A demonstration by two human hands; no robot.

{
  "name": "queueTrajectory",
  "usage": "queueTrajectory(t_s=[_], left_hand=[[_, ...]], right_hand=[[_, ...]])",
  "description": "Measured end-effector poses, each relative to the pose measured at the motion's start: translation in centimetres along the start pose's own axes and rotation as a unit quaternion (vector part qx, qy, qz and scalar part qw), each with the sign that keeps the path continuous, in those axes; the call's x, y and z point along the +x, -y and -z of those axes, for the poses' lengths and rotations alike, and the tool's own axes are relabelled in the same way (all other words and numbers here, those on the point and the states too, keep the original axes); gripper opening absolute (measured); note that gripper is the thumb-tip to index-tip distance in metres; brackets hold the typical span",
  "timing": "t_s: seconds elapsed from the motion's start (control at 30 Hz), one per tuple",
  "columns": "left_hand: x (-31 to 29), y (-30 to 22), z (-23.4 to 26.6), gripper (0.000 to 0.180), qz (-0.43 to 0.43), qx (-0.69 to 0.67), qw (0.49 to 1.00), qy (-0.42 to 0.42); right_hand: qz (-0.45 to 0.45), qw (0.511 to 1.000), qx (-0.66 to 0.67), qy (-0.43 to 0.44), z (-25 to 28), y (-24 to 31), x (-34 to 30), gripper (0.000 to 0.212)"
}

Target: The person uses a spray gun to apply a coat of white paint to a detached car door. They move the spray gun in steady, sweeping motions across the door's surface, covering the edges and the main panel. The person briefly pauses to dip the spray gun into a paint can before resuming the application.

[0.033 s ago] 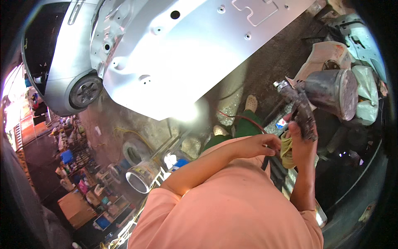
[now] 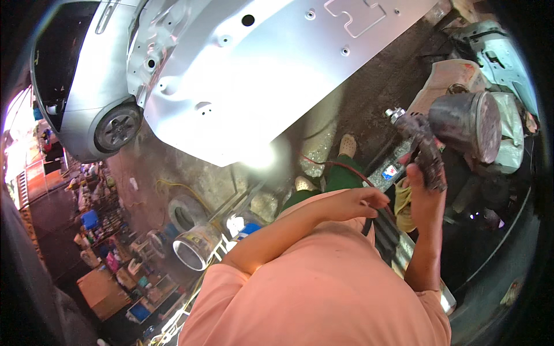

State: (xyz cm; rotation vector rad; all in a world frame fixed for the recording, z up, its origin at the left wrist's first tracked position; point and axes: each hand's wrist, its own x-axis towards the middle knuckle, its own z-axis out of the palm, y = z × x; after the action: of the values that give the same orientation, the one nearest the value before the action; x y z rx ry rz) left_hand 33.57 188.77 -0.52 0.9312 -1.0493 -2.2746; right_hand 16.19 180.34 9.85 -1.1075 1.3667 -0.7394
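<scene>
My right hand (image 2: 424, 187) is wrapped around the grip of a grimy paint spray gun (image 2: 424, 141) with a silver nozzle and a dark grey lidded cup (image 2: 464, 124). My left hand (image 2: 363, 203) hovers in front of my belly, fingers partly bent and apart, holding nothing visible. Between the two hands is a yellowish crumpled thing (image 2: 404, 205) whose kind I cannot make out. A red hose (image 2: 349, 167) runs past my left hand. Ahead lies a large silver sheet-metal panel (image 2: 259, 75), resembling a car hood, with a bright glare on it.
At the far left stands a silver car (image 2: 101, 75) with its wheel (image 2: 118, 128) beside the panel. A loose tyre (image 2: 187, 213) and a white bucket (image 2: 196, 248) are on the floor at left. Clutter and a cardboard box (image 2: 104, 291) lie beyond. Right of the gun are white bags (image 2: 508, 132).
My left hand has drawn slightly away from the yellowish thing, and its fingers have straightened. The spray gun has shifted a little to the right in my right hand.
</scene>
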Motion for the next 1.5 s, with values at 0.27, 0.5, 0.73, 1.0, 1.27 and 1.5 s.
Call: queueTrajectory(t_s=[0.27,0.5,0.73,1.0,1.27,1.5], left_hand=[[-19.8,7.2,-2.3,0.049,0.116,0.053,0.974,-0.185],[-30.1,14.3,-5.3,0.047,0.097,-0.025,0.952,-0.289],[-32.0,15.2,-5.3,0.046,0.06,-0.104,0.938,-0.326],[-29.6,10.3,-3.2,0.046,0.08,-0.072,0.94,-0.324],[-27.9,7.6,-1.0,0.046,0.046,-0.075,0.94,-0.33],[-26.9,5.6,0.1,0.047,0.054,-0.104,0.935,-0.335]], right_hand=[[0.149,0.972,-0.138,-0.119,-2.7,2.4,-4.9,0.043],[0.082,0.988,-0.133,-0.004,-10.8,-1.0,-11.3,0.05],[-0.029,0.95,-0.156,0.269,-14.5,1.2,-14.7,0.053],[0.139,0.976,-0.155,0.066,-9.3,-1.0,-3.8,0.048],[0.23,0.944,-0.208,-0.115,-0.4,3.0,8.5,0.047],[0.191,0.931,-0.257,-0.178,-0.1,5.7,8.2,0.053]])
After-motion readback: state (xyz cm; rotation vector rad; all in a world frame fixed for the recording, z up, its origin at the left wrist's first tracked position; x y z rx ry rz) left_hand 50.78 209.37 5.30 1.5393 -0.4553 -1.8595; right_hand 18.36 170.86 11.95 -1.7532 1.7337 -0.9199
